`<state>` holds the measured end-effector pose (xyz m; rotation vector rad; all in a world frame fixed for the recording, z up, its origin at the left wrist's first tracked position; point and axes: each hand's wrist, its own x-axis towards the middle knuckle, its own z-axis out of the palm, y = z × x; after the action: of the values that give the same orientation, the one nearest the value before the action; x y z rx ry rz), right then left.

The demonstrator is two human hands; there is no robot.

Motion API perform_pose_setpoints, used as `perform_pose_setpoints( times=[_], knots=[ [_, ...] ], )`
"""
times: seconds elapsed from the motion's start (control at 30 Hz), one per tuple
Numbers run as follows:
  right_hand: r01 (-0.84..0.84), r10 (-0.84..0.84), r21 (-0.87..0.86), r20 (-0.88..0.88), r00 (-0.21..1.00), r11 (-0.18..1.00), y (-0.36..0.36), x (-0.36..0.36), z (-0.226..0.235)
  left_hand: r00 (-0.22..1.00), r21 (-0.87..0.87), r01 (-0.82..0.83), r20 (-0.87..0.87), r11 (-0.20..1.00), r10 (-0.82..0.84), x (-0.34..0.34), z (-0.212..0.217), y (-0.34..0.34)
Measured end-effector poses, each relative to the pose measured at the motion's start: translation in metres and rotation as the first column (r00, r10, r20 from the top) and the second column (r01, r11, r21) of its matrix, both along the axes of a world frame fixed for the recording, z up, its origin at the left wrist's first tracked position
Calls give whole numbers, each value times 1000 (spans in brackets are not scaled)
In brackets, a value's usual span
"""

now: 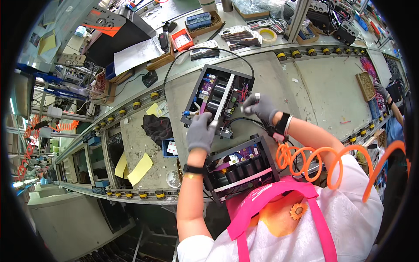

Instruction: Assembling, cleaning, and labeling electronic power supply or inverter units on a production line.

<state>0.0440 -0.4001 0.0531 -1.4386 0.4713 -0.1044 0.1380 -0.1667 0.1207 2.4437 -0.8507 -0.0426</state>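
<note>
Item, nearest the wearer's body: second black housing (pixel 238 168), open-topped, long axis running roughly left to right and rising a little at its right end; I see neither glove on it

Item, to its right: orange coiled cord (pixel 371 177), looping across in front of the white sleeve

Item: left hand (pixel 201 133), grey-gloved, fingers bent over the near end of the first housing, by the lower end of its silver bar (pixel 225 97); I cannot tell whether they are closed on the bar or merely resting there

Item: right hand (pixel 260 107), grey-gloved, fingers curled just beside the right flank; motion seems to blur it, so what it pinches, if anything, I cannot make out

Item, principal: first black housing (pixel 217 92), open-topped, lying ahead of the wearer; long axis pointing away from the body, far end leaning right, the bar following that line. I rate the left hand nearer, since it overlaps the near end, while the right hand stands off the long side

Item, left of it: dark cloth (pixel 157 128), crumpled on the work surface

Item, farthest: white sheets (pixel 137 56) at the far left, and yellow tape roll (pixel 273 40), lying flat beyond the rollers
</note>
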Motion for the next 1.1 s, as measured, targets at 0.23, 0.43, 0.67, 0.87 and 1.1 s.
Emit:
perform_pose_setpoints(
  times=[0.23, 0.43, 0.67, 0.87, 1.1],
  knots=[
    [36, -19, 267, -67, 998, 963, 38, -3, -9, 997, -23, 44, -55, 999, -45, -10, 4, 16],
    [166, -156, 184, -70, 985, 969, 43, 6, -20, 997, 144, 13, -74, 989, -3, -8, -3, 5],
    [230, -220, 61, -131, 967, 971, 45, 10, -13, 996, 159, 36, -88, 987, -22, -6, -2, 6],
    [228, -219, 42, -147, 964, 973, 45, 14, -19, 995, 134, 34, -96, 990, -21, -6, 0, 4],
    [183, -166, 162, -111, 980, 970, 45, 13, -22, 987, 121, 52, -156, 991, -32, -4, 4, 5]
  ],
)
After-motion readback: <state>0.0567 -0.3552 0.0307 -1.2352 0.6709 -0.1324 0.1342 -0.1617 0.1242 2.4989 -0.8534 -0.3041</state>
